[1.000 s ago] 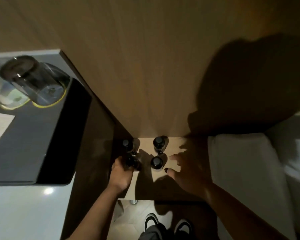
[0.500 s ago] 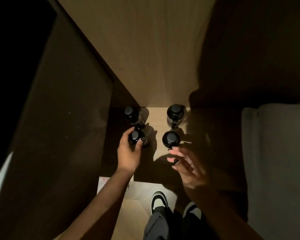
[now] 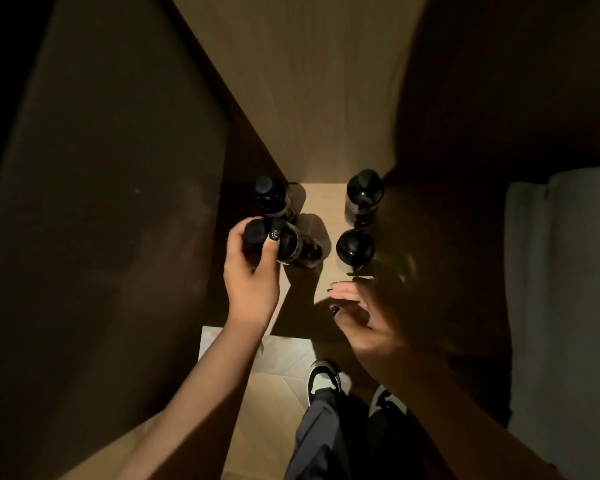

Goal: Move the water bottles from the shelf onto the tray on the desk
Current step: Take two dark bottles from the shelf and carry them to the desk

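Note:
Several dark, black-capped water bottles stand on a low, light wooden shelf (image 3: 321, 202), seen from above. My left hand (image 3: 252, 282) is wrapped around the neck of the front left bottle (image 3: 291, 245), which leans with its cap toward me. Behind it stands the back left bottle (image 3: 269, 199). The back right bottle (image 3: 364, 195) and front right bottle (image 3: 354, 247) are upright. My right hand (image 3: 364, 320) hovers with fingers apart just in front of the front right bottle, not touching it. No tray or desk is in view.
A dark wooden side panel (image 3: 118, 202) walls the shelf on the left. A grey-white padded edge (image 3: 561, 289) runs along the right. The wood back wall (image 3: 309, 81) rises behind the bottles. My shoes (image 3: 323, 377) stand on the tiled floor below.
The view has dropped away from the desk toward the shelf. My left hand has closed around the front left bottle and tilted it. My right hand has drawn slightly back from the front right bottle.

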### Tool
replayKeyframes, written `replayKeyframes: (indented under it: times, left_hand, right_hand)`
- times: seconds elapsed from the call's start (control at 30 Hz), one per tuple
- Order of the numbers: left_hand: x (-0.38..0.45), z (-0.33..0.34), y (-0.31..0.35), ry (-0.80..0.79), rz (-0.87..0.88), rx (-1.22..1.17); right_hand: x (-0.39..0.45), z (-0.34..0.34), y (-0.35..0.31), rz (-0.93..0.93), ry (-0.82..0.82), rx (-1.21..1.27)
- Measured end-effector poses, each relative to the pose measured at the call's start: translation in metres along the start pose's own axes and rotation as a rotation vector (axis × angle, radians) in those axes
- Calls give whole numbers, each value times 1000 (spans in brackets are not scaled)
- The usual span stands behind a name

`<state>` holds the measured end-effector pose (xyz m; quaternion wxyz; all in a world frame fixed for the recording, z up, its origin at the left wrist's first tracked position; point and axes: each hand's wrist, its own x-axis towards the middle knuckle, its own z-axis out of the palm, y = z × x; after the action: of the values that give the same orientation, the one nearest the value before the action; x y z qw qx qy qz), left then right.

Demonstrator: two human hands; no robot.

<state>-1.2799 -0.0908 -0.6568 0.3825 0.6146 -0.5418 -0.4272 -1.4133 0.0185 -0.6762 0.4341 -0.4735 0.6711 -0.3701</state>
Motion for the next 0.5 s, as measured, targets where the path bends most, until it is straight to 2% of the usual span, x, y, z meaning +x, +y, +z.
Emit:
replayKeyframes:
  times: [0.13, 0.23, 0.33, 0.43, 0.5]
  left_hand:
    - [-14, -12, 39, -30, 74, -122]
    - [-19, -14, 58, -87, 105, -216]
    - [-17, -9, 60, -143, 45, -275]
    - [-18, 0, 55, -192, -51, -295]
    - [-21, 5, 52, -224, -59, -286]
  right_hand:
    - [9, -13, -15, -223, 145, -191]
    - [21, -22, -32, -211, 234, -122]
    - [28, -26, -35, -178, 144, -168]
    - [22, -27, -20, -129, 124, -243]
    - [13, -27, -18, 3, 80, -129]
